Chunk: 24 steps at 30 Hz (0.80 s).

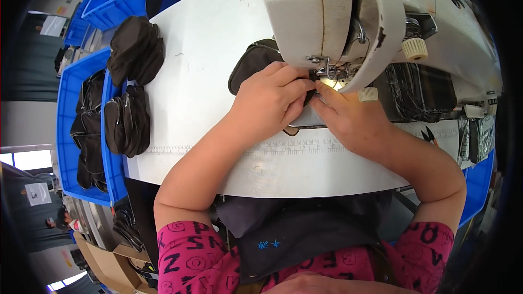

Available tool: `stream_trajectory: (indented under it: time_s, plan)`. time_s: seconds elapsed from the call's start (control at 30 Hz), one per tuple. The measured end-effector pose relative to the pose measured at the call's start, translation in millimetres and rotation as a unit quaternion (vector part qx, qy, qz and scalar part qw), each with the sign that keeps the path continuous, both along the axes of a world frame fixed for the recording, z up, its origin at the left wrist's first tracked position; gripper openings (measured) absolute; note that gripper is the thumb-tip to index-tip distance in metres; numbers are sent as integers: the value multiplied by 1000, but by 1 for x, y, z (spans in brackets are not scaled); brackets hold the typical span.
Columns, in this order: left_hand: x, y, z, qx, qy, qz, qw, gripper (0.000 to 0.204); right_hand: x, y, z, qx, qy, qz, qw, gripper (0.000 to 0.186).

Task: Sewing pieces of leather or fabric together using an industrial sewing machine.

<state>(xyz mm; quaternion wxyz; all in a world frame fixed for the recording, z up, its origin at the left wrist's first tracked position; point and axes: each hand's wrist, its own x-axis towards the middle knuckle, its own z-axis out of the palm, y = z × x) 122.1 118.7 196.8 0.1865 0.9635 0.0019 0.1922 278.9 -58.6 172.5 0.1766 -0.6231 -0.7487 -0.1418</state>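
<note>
A black zippered pouch (248, 68) lies under the white sewing machine (305, 16), near its lit presser foot (328, 72). My left hand (266, 100) is closed on the pouch, fingers curled over it just left of the needle area. My right hand (351, 120) is at the right of the foot, thumb and forefinger closed on the pouch's edge beside the needle. The fingertips of both hands nearly meet, and they hide part of the pouch.
Dark pouches are piled on the white table (201, 22) at left (136, 49) (126, 120). Blue bins (68, 109) stand beyond. Black material (422, 92) and scissors (429, 136) lie at right. A person (60, 220) is in the left background.
</note>
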Motion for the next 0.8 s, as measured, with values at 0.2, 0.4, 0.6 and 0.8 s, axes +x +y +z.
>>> stream_trajectory:
  time_s: [0.2, 0.4, 0.6, 0.8]
  plan:
    - [0, -7, -3, 83, -38, 21, 996, 32, 3, -2, -3, -16, -4, 9, 1000, 39]
    - [2, -22, 0, 99, -4, 83, 992, 30, 5, 0, 0, 15, 8, 18, 1000, 31]
    - [4, -26, 1, 112, 2, 88, 990, 27, 8, 2, 4, 1, 71, 24, 997, 19]
    - [3, -27, 1, 103, 1, 95, 990, 23, 10, 2, 7, -11, 93, 27, 995, 16]
